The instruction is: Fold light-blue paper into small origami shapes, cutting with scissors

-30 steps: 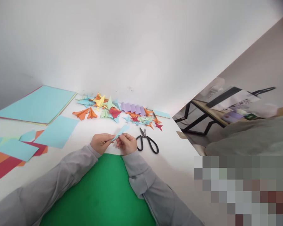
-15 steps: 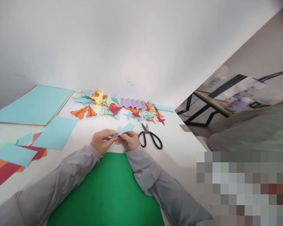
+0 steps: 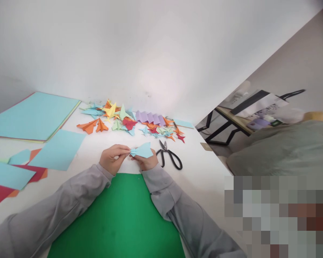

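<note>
Between my hands is a folded piece of light blue paper, narrow at its left end and fanning out to the right. My left hand pinches its narrow left tip between thumb and fingers. From below, my right hand grips the same paper, which covers some of its fingers. Just right of that hand lie black-handled scissors, blades pointing away and slightly apart. A green mat spreads under my forearms.
Beyond my hands, several folded paper figures and a pleated purple paper lie along the wall. At left are large light blue sheets and loose cut pieces. A side table with a bag stands at right.
The blue paper has turned so its broad face shows, and its wide end now lies over my right fingers. My left hand has shifted slightly left to the tip. The view has moved a little.
</note>
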A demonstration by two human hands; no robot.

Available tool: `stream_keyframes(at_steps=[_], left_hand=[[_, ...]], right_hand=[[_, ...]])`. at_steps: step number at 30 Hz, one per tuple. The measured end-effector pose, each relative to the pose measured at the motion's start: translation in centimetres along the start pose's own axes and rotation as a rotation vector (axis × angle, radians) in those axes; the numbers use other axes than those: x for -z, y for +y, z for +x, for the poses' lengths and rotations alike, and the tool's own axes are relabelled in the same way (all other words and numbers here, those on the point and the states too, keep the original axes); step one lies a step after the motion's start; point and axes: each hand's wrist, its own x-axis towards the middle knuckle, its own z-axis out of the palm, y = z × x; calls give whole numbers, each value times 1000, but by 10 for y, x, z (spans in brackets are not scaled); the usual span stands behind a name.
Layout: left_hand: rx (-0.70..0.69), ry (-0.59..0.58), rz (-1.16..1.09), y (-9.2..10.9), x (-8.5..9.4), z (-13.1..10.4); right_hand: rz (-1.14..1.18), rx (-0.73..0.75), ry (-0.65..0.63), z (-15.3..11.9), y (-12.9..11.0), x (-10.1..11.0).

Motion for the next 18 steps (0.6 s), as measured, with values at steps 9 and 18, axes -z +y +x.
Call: stream_keyframes(at_steps=[9, 18], left_hand=[[34, -49, -7, 1, -2, 2], [107, -31, 12, -5, -4, 3]], right_hand=[[98, 79, -57, 4, 0, 0], [41, 81, -144, 0, -8, 0]])
